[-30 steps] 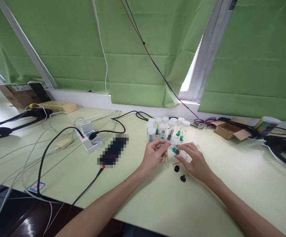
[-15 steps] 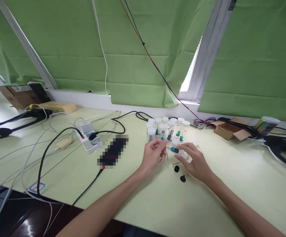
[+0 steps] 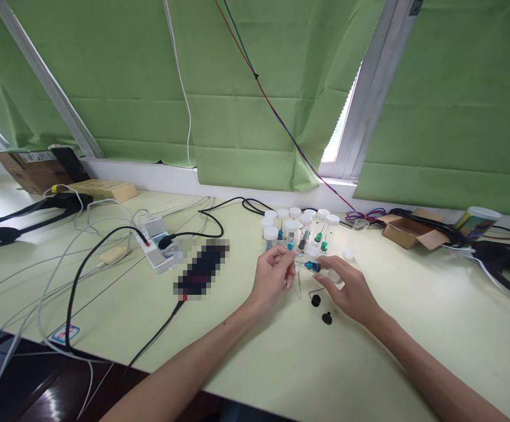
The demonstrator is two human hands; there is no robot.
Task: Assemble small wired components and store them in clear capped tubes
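My left hand [image 3: 275, 269] pinches the end of a thin metal rod, whose other end carries a blue-and-black piece [image 3: 312, 266]. That piece lies at or inside the mouth of a clear vial, mostly hidden, which my right hand [image 3: 345, 287] holds between thumb and fingers. Just beyond my hands stands a cluster of clear vials with white caps [image 3: 271, 233]; blue or green pieces on thin rods show in several. A round black knob [image 3: 315, 300] with a bent metal rod and a black disc-shaped piece [image 3: 327, 318] lie on the table below my right hand.
A white power strip [image 3: 156, 252] and a pixelated dark device [image 3: 202, 268] with a cable lie to the left. An open small cardboard box [image 3: 407, 237] and a colourful canister [image 3: 477, 223] stand at the right back. Cables [image 3: 77, 281] sprawl over the left side.
The blue-and-black piece and my right hand have shifted very slightly to the right. My left hand keeps its pinch in nearly the same place.
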